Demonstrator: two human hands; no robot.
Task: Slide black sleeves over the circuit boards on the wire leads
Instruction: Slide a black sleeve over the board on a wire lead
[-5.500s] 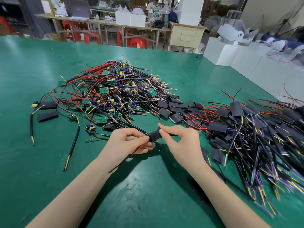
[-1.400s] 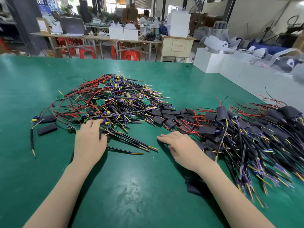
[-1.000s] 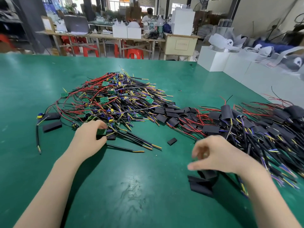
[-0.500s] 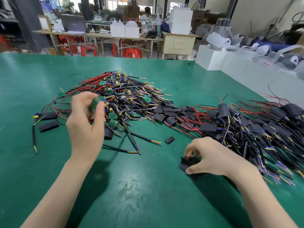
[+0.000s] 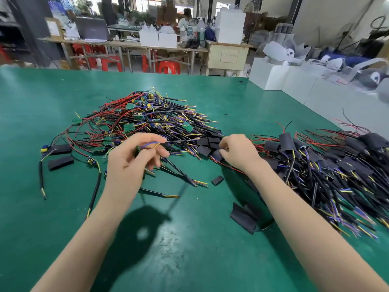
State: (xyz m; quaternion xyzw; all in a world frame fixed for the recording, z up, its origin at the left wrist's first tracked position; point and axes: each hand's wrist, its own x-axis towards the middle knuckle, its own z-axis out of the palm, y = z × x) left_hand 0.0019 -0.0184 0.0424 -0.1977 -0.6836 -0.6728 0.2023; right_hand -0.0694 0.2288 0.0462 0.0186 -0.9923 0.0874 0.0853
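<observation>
— Head view, item one: left hand [image 5: 134,159] pinches a small green circuit board [image 5: 137,151] above the desk [image 5: 63,239], wire leads [image 5: 174,169] trailing down — light, likely fragile; hold by the edges.

— Item two?

— Right hand [image 5: 237,152], fingers curled on a black sleeve [image 5: 216,155] at the loose heap; soft, flattened, probably needs squeezing open. Board and sleeve well apart.

Left hand [image 5: 134,157] holds wired board [image 5: 137,151]; right hand [image 5: 237,150] seemingly pinches sleeve [image 5: 216,155].
</observation>
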